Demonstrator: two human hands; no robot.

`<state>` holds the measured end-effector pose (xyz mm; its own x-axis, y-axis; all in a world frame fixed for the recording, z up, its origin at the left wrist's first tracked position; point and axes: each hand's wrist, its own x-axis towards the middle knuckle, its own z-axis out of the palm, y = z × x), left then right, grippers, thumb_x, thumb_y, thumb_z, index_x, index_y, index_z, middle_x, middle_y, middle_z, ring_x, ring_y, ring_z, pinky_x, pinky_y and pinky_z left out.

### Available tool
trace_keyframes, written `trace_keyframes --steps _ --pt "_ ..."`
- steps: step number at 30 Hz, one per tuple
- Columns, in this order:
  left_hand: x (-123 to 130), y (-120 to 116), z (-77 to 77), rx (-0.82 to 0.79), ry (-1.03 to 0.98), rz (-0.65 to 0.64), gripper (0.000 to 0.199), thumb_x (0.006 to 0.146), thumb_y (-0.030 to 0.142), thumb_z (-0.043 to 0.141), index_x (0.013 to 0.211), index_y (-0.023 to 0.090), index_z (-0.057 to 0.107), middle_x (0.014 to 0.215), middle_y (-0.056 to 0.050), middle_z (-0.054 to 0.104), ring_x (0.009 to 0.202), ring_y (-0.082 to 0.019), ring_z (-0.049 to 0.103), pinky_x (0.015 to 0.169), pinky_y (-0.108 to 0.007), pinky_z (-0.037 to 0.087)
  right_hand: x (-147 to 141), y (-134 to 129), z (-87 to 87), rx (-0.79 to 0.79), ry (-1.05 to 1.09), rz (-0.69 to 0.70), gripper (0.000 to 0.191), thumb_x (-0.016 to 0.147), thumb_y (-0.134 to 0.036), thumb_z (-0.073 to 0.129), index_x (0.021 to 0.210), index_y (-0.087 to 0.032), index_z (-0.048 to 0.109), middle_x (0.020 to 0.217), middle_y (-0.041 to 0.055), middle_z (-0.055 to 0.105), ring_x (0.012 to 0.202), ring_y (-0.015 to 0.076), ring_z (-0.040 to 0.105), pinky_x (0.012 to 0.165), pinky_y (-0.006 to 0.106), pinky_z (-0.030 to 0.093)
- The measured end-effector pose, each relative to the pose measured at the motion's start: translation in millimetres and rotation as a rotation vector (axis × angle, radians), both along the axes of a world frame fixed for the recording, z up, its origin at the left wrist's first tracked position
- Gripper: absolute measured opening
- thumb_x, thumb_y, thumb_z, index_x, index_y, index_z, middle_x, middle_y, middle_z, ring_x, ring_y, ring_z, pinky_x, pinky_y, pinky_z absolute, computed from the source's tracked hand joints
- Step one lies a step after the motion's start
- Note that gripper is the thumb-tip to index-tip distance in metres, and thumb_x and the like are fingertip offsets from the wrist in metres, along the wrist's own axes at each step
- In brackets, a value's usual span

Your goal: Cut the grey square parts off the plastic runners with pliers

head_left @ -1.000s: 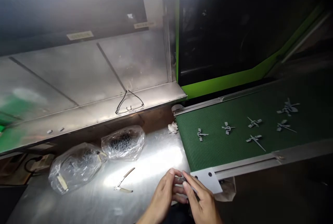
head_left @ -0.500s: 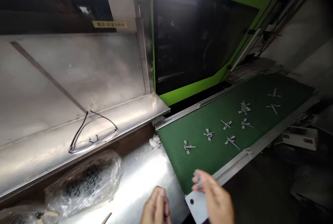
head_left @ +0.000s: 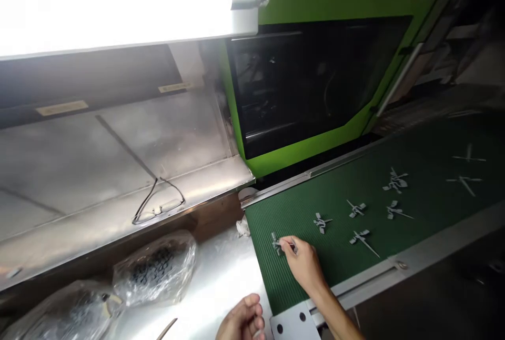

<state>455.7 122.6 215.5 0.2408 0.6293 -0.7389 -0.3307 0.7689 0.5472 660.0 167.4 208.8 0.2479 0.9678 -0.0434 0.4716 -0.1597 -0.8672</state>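
My right hand [head_left: 302,263] reaches over the green ribbed conveyor belt [head_left: 335,261], its fingertips pinching the nearest grey moulded plastic piece [head_left: 278,243]. Several similar grey pieces with thin runners lie apart on the belt farther up, none touching my hand. My left hand [head_left: 242,321] sits low at the bottom of the view, above the stainless steel table [head_left: 213,282] and near the belt's edge. Its fingers are curled, with nothing visible in them.
Two clear plastic bags of small dark parts [head_left: 155,269] lie on the table, beside a tool handle [head_left: 168,328]. Crumpled white tissue [head_left: 242,228] sits by the belt end. Eyeglasses [head_left: 158,206] rest on a steel ledge [head_left: 118,213] beneath a green machine [head_left: 315,87].
The view has swung right and upward. My right hand has moved from the belt's near edge onto the belt and reached the nearest grey piece. My left hand has stayed low.
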Motion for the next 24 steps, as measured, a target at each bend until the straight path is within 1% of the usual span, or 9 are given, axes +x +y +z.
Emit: trace_keyframes --steps 3,5,8,10,12,14,18,21,24 --pt "-0.2 0.8 13.9 0.068 -0.036 0.002 0.022 0.079 0.031 0.077 0.089 0.016 0.065 0.071 0.001 0.063 0.058 -0.011 0.058 0.052 -0.022 0.047 2.9 -25.8 31.1 0.006 0.056 0.276 0.020 0.100 -0.036 0.068 0.097 -0.016 0.070 0.095 0.0023 0.072 0.086 0.0179 0.068 0.082 0.037 0.057" --pt "-2.0 1.9 25.2 0.125 -0.062 -0.055 0.030 0.083 0.042 0.074 0.093 0.014 0.068 0.069 0.000 0.062 0.051 -0.010 0.050 0.046 -0.023 0.041 1.8 -37.8 52.0 -0.011 0.089 0.430 0.012 0.096 -0.028 0.068 0.091 -0.019 0.073 0.087 -0.0002 0.072 0.081 0.0168 0.067 0.075 0.031 0.053" --pt "-5.6 2.4 41.5 0.200 -0.053 -0.150 0.045 0.087 0.055 0.073 0.099 0.012 0.071 0.062 0.002 0.058 0.045 -0.008 0.039 0.043 -0.021 0.030 -4.8 -43.7 75.1 -0.039 0.095 0.543 0.014 0.089 -0.019 0.064 0.080 -0.023 0.073 0.078 -0.0028 0.072 0.072 0.0152 0.063 0.065 0.026 0.046" --pt "-8.5 0.5 49.7 0.254 -0.019 -0.177 0.053 0.085 0.062 0.074 0.102 0.012 0.071 0.064 0.002 0.059 0.046 -0.007 0.038 0.044 -0.021 0.028 -11.1 -43.3 83.8 -0.040 0.081 0.563 0.012 0.086 -0.018 0.064 0.079 -0.023 0.072 0.076 -0.0033 0.071 0.069 0.0148 0.062 0.063 0.026 0.043" --pt "-11.6 -2.9 54.8 0.299 0.007 -0.189 0.057 0.082 0.065 0.077 0.103 0.013 0.071 0.069 0.001 0.062 0.047 -0.007 0.041 0.045 -0.021 0.030 -17.1 -42.5 88.0 -0.041 0.072 0.563 0.010 0.085 -0.018 0.064 0.082 -0.023 0.071 0.075 -0.0034 0.070 0.067 0.0146 0.060 0.061 0.025 0.043" --pt "-14.2 -6.8 57.4 0.327 0.019 -0.192 0.055 0.079 0.063 0.080 0.101 0.013 0.070 0.074 -0.001 0.066 0.049 -0.007 0.042 0.046 -0.022 0.030 -21.9 -42.5 88.3 -0.047 0.072 0.562 0.010 0.085 -0.017 0.062 0.085 -0.023 0.070 0.073 -0.0034 0.068 0.065 0.0144 0.058 0.061 0.025 0.043" --pt "-18.2 -12.3 58.6 0.352 0.057 -0.130 0.048 0.080 0.060 0.080 0.094 0.016 0.067 0.074 0.000 0.064 0.050 -0.007 0.040 0.048 -0.023 0.031 -30.1 -43.9 80.5 -0.059 0.097 0.558 0.009 0.091 -0.024 0.062 0.091 -0.024 0.071 0.070 -0.0031 0.065 0.065 0.0149 0.058 0.061 0.026 0.044" --pt "-22.0 -13.9 57.4 0.389 0.103 -0.092 0.050 0.080 0.062 0.079 0.097 0.018 0.065 0.070 0.003 0.061 0.052 -0.009 0.043 0.051 -0.024 0.033 -39.8 -46.3 76.1 -0.054 0.117 0.553 0.015 0.097 -0.033 0.063 0.092 -0.023 0.074 0.080 0.0006 0.070 0.071 0.0164 0.062 0.067 0.027 0.048" --pt "-22.3 -14.4 54.3 0.456 0.143 -0.092 0.046 0.080 0.061 0.080 0.088 0.019 0.064 0.068 0.004 0.056 0.060 -0.011 0.045 0.056 -0.023 0.035 -49.6 -51.7 78.6 -0.029 0.125 0.522 0.023 0.100 -0.033 0.059 0.089 -0.022 0.076 0.090 0.0039 0.073 0.081 0.0175 0.066 0.074 0.027 0.050"
